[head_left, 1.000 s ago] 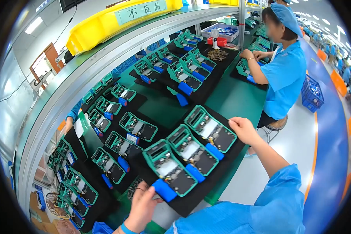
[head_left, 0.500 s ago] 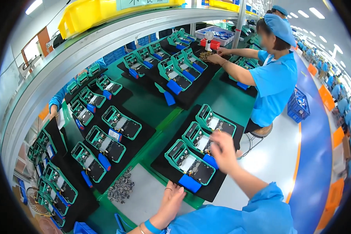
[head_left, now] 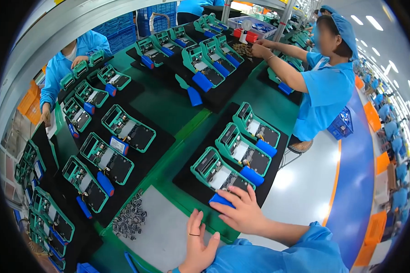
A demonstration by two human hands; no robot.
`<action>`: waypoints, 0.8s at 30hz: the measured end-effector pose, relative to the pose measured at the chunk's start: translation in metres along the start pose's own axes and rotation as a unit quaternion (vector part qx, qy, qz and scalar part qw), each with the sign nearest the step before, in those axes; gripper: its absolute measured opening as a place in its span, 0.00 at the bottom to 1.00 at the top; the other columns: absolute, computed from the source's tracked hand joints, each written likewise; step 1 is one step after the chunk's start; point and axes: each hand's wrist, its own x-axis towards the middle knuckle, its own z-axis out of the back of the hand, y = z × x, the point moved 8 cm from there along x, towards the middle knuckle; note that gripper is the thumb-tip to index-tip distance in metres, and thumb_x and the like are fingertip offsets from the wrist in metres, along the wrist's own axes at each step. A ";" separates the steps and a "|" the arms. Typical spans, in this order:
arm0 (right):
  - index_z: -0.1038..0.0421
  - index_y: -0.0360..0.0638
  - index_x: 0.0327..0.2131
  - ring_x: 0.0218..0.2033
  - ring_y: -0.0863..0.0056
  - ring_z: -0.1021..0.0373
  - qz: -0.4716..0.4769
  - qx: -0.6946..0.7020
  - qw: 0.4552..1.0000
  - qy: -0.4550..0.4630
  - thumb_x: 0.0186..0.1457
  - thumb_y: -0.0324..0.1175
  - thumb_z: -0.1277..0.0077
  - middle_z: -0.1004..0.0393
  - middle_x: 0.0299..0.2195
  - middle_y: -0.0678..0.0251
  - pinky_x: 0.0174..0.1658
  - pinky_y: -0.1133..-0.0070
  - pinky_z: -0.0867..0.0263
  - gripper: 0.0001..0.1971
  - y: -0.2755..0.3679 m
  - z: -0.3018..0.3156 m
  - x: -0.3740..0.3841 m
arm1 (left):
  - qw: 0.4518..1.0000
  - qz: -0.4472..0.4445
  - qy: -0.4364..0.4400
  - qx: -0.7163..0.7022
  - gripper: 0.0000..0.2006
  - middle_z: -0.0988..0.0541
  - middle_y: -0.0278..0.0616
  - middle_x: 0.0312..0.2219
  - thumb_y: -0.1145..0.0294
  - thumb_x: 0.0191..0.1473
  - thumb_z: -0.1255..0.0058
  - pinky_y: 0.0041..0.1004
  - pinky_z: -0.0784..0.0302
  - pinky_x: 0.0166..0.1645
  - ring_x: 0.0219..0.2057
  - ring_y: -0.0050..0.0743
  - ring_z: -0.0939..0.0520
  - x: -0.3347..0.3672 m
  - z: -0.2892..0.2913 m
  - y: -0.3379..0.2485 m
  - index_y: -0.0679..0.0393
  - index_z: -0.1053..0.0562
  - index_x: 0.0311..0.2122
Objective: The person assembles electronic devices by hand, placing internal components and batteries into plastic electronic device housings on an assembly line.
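My right hand [head_left: 242, 211], fingers spread, reaches over the near end of the closest green-framed device [head_left: 218, 170] on the black mat at right. Its fingertips lie over a blue wrapped pack [head_left: 221, 199], partly hiding it; a firm grip does not show. My left hand [head_left: 199, 245] is held above the edge of a pale grey sheet [head_left: 161, 227], fingers up and thumb apart, with nothing in it. Behind the closest device stand two similar units, the middle one [head_left: 243, 148] and the far one [head_left: 257, 127], each with a blue pack beside it.
A heap of small metal parts [head_left: 131, 216] lies on the sheet's left. More devices fill black mats [head_left: 164, 150] at left and back. One co-worker [head_left: 328, 86] handles small parts at the far right; another [head_left: 73, 59] is at far left. A blue crate [head_left: 340, 125] stands on the floor.
My right hand has come down and left from beside the devices onto the nearest blue pack. My left hand has turned more upright. The view has shifted, showing more of the far-left co-worker.
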 end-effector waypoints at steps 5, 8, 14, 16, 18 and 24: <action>0.27 0.68 0.53 0.63 0.59 0.44 -0.018 -0.039 0.999 -0.001 0.49 0.42 0.40 0.35 0.60 0.70 0.63 0.43 0.59 0.25 -0.043 -0.013 0.018 | 1.000 -0.001 0.020 0.010 0.36 0.51 0.46 0.68 0.85 0.57 0.55 0.37 0.49 0.70 0.68 0.39 0.46 -0.003 0.013 0.024 0.64 0.52 0.68; 0.29 0.66 0.54 0.63 0.59 0.44 -0.013 -0.037 0.999 -0.018 0.49 0.39 0.40 0.35 0.60 0.70 0.62 0.42 0.56 0.26 -0.075 -0.024 0.023 | 1.000 -0.014 0.016 0.009 0.36 0.50 0.45 0.68 0.85 0.57 0.55 0.37 0.49 0.70 0.68 0.38 0.45 -0.005 0.016 0.053 0.64 0.53 0.69; 0.34 0.59 0.59 0.64 0.58 0.45 -0.010 -0.061 0.997 -0.046 0.50 0.39 0.41 0.36 0.61 0.68 0.63 0.42 0.57 0.31 -0.129 -0.038 0.027 | 0.999 -0.037 0.029 0.010 0.35 0.50 0.45 0.68 0.85 0.58 0.56 0.37 0.49 0.70 0.67 0.38 0.45 -0.005 0.023 0.089 0.64 0.54 0.69; 0.36 0.59 0.61 0.64 0.58 0.45 -0.012 -0.060 0.997 -0.053 0.49 0.38 0.41 0.36 0.61 0.68 0.64 0.44 0.57 0.33 -0.144 -0.039 0.036 | 0.998 -0.054 0.023 0.013 0.35 0.50 0.45 0.68 0.85 0.58 0.56 0.37 0.49 0.70 0.67 0.38 0.45 -0.004 0.022 0.093 0.64 0.54 0.69; 0.36 0.58 0.61 0.64 0.58 0.45 -0.012 -0.066 0.995 -0.072 0.49 0.38 0.41 0.36 0.61 0.68 0.64 0.45 0.56 0.34 -0.158 -0.039 0.039 | 0.999 -0.047 0.028 0.002 0.35 0.50 0.45 0.68 0.84 0.59 0.56 0.37 0.49 0.70 0.68 0.38 0.45 -0.002 0.022 0.099 0.64 0.54 0.69; 0.36 0.51 0.61 0.61 0.55 0.42 0.027 -0.118 0.987 -0.109 0.48 0.40 0.40 0.35 0.59 0.59 0.63 0.51 0.52 0.34 -0.218 -0.031 0.059 | 1.000 -0.029 -0.012 -0.002 0.35 0.50 0.51 0.67 0.71 0.59 0.46 0.43 0.42 0.66 0.67 0.45 0.44 0.005 -0.005 0.096 0.61 0.47 0.67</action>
